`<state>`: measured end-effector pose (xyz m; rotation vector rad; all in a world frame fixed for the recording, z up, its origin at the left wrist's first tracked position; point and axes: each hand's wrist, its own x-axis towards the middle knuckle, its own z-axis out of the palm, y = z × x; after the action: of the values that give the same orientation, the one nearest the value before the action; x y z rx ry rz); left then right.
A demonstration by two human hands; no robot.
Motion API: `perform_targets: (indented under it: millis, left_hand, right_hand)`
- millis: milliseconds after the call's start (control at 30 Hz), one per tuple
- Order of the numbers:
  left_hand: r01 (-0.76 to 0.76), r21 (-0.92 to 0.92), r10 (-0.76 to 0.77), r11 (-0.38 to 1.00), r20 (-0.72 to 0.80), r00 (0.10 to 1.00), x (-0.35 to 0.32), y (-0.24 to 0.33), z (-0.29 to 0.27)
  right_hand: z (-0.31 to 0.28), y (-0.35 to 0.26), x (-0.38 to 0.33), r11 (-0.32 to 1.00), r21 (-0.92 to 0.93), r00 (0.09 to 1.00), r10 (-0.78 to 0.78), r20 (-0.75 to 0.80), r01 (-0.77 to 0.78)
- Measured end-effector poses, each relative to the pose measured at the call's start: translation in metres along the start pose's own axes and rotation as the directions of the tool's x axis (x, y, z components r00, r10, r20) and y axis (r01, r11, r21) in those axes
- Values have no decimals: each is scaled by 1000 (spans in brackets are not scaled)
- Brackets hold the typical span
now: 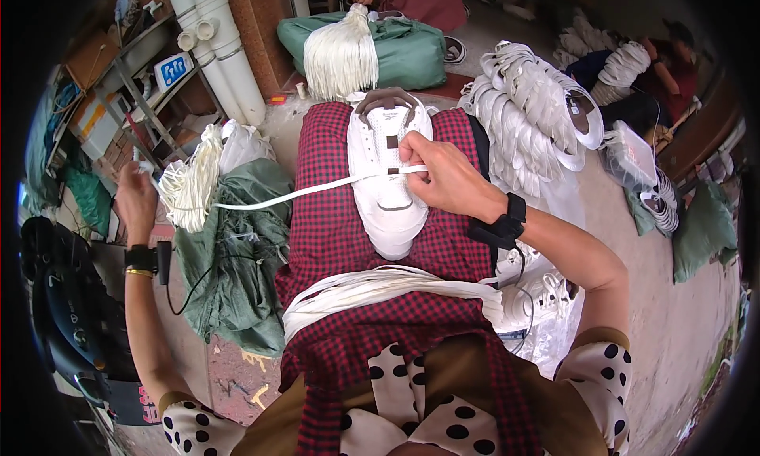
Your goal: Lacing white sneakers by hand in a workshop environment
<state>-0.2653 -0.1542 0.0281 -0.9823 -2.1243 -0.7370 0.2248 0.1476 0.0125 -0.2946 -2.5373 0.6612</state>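
Nearest to us, a bundle of white laces (380, 286) lies across our lap on the red checked cloth (332, 218). Just beyond it a white shoe (388, 163) rests on the cloth over our knees, toe toward us, its opening at the far edge of the lap. Our right hand (439, 175) sits on the shoe's upper, fingers pinched narrow on a flat white lace (317, 189) where it crosses the eyelets. The lace runs taut leftward off the lap to our left hand (136, 199), closed around its far end out beside a hank of white laces (190, 183) on a green sack (237, 258). Farther off, on the floor, another hank drapes over a green bag (404, 52), and a heap of white shoe parts (530, 108) lies to the right
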Motion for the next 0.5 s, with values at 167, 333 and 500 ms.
perform_targets:
  millis: [167, 333, 500]
  left_hand:
    - [-217, -719, 482, 661, 185, 856, -69, 257, 11]
    - [-200, -761, 614, 617, 306, 728, -95, 314, 17]
    - [-688, -502, 826, 524, 101, 555, -76, 254, 30]
  right_hand:
    - [2, -3, -4, 998, -59, 1000, -15, 8, 15]
    - [-6, -5, -11, 990, -136, 999, 41, 14, -38]
    - [-30, -2, -33, 964, -258, 997, -74, -5, 70]
